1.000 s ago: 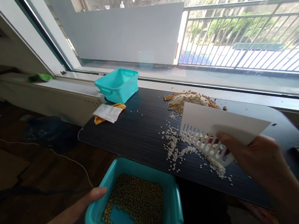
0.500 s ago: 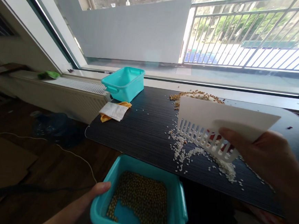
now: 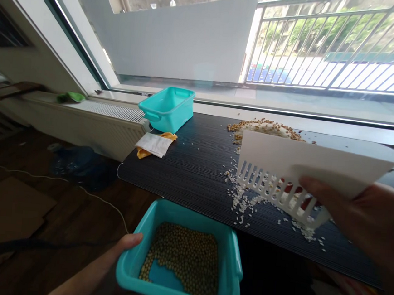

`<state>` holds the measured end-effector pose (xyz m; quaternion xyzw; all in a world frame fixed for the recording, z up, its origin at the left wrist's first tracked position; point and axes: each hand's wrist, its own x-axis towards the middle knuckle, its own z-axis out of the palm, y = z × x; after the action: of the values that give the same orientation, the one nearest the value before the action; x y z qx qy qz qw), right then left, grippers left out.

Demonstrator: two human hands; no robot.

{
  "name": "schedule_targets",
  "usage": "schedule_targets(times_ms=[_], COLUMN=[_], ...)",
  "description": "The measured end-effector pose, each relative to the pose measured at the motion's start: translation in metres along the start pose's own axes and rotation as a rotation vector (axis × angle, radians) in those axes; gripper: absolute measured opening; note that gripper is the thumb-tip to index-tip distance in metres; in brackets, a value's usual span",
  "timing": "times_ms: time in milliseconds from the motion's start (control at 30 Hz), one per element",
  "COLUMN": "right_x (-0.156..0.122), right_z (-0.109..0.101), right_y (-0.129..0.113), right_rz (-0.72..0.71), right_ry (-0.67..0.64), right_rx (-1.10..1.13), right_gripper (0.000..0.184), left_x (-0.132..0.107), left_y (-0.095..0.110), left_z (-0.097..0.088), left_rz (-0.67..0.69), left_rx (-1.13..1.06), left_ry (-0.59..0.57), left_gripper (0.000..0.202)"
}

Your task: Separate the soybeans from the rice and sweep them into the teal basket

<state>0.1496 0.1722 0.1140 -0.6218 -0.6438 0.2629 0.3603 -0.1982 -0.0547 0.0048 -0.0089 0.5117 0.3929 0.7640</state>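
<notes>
My left hand (image 3: 116, 255) grips the left rim of a teal plastic basin (image 3: 237, 260), thumb over the edge. Soybeans (image 3: 189, 251) cover most of its bottom, leaving a bare patch at the near left. In my right hand (image 3: 359, 205) is a flat white slotted scoop (image 3: 305, 163), held above the table with its slots facing down-left. White rice grains (image 3: 242, 201) are scattered under and around the slots. Behind the scoop rises a pile of brown beans mixed with rice (image 3: 263, 125), partly hidden. Something dark red shows through the slots, too covered to name.
On the dark table (image 3: 181, 173) stands a second teal basin (image 3: 172, 113) at the back left. A white cloth on an orange one (image 3: 154, 144) lies before it. A radiator (image 3: 110, 122), window and railing border the table; a cable and clear bottle (image 3: 79, 165) are on the floor.
The white scoop and my right hand have shifted slightly to the right. The held basin has moved a little up and left in view. My grip on both is unchanged.
</notes>
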Motion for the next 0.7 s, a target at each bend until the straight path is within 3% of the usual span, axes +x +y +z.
schedule_targets(times_ms=[133,300,433,567,700], right_x=[0.013,0.017,0.012,0.008,0.005], right_z=[0.018,0.032,0.011,-0.018,-0.022], right_y=[0.0,-0.004,0.005,0.024,0.03], right_rz=[0.002,-0.022,-0.035,0.053,0.033], right_ry=[0.026,-0.051,-0.037,0.004,-0.021], right_rx=[0.029,0.058,-0.029,-0.16,-0.155], right_gripper=[0.025,0.026,0.028,0.027,0.022], left_x=[-0.006,-0.011,-0.003,0.007,0.011], left_y=[0.001,0.007,0.005,0.001,0.001], left_z=[-0.008,0.018,0.045,0.06,0.067], left_rz=[-0.039,-0.064,-0.055,-0.04,-0.033], left_rx=[-0.05,-0.001,0.068,0.096,0.107], left_ry=[0.104,0.059,-0.074,-0.152,-0.161], left_gripper=[0.08,0.078,0.077,0.077,0.077])
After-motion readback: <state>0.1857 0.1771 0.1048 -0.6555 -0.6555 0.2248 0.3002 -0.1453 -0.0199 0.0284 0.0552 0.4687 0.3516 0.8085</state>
